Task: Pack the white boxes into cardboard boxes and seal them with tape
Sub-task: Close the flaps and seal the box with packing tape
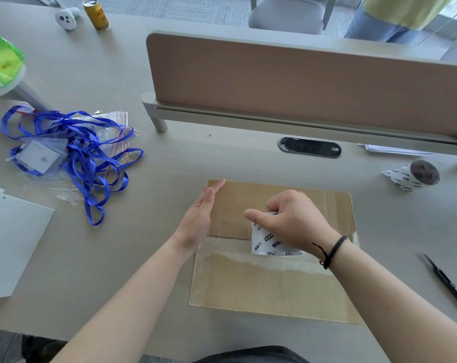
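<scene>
A brown cardboard box [261, 289] stands closed on the desk in front of me, with a strip of clear tape along its top seam. My right hand [293, 221] grips a white printed roll of tape [266, 242] and holds it on the box top near the seam. With its fingers straight, my left hand [198, 216] lies flat against the box's left side. A second tape roll [416, 175] lies on the desk at the right. No white boxes are visible.
A black utility knife [447, 281] lies at the right edge. Blue lanyards with badge holders [73, 153] are heaped at the left, next to a grey sheet [10, 239]. A desk divider [300, 82] runs behind the box. A can [96, 14] stands at the far left.
</scene>
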